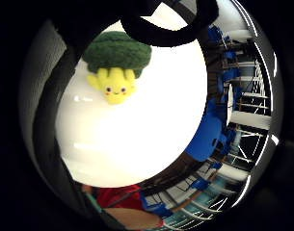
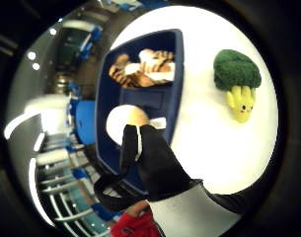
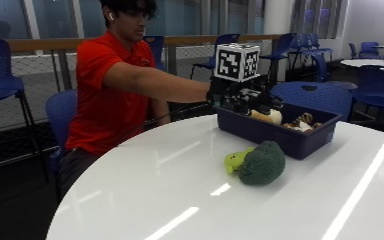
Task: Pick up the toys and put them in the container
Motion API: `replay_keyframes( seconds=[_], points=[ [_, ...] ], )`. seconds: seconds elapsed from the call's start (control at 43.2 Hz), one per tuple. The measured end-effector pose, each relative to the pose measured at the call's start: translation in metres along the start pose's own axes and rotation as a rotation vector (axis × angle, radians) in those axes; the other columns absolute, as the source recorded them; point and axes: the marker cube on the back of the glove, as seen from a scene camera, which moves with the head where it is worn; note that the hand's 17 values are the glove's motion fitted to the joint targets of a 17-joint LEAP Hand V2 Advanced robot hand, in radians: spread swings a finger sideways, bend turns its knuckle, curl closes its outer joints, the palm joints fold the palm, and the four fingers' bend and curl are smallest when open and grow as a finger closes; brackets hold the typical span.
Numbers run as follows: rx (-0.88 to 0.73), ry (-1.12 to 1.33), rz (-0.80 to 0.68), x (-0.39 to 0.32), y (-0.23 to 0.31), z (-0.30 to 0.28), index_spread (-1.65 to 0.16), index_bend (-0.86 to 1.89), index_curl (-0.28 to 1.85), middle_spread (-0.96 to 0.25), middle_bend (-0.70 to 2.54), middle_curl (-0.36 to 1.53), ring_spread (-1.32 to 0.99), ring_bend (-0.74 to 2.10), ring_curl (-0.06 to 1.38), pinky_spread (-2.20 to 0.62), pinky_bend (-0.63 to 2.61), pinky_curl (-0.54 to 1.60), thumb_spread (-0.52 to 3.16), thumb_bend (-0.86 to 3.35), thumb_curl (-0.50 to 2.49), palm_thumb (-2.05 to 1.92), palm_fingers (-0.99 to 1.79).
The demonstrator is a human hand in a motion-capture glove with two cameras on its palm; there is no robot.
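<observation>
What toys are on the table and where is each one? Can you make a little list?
Bin: blue container on the white table
Inside the bin: tiger toy
Gloved hand: over the bin, holding a cream and tan toy
Left on the table: broccoli toy, lying beside the bin

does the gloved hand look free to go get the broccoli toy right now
Probably not yet: the right hand is over the blue container, fingers curled round a pale toy. The broccoli toy lies unobstructed on the table beside the container.
</observation>
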Motion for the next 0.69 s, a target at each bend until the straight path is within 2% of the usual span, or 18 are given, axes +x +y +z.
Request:
replay_keyframes(
  seconds=[0.255,0.695],
  points=[
    [-0.037,0.026,0.068,0.038,-0.019,0.030,-0.35,0.13,0.29,-0.08,0.14,0.34,-0.01,0.16,0.31,0.07,0.77,0.34,1.14,-0.06,0.34,-0.07,-0.19],
    [-0.090,0.047,0.121,0.057,-0.056,0.077,-0.36,0.14,0.27,-0.07,0.13,0.28,-0.02,0.17,0.28,0.08,0.75,0.34,1.12,-0.04,0.29,-0.04,-0.17]
  ],
)
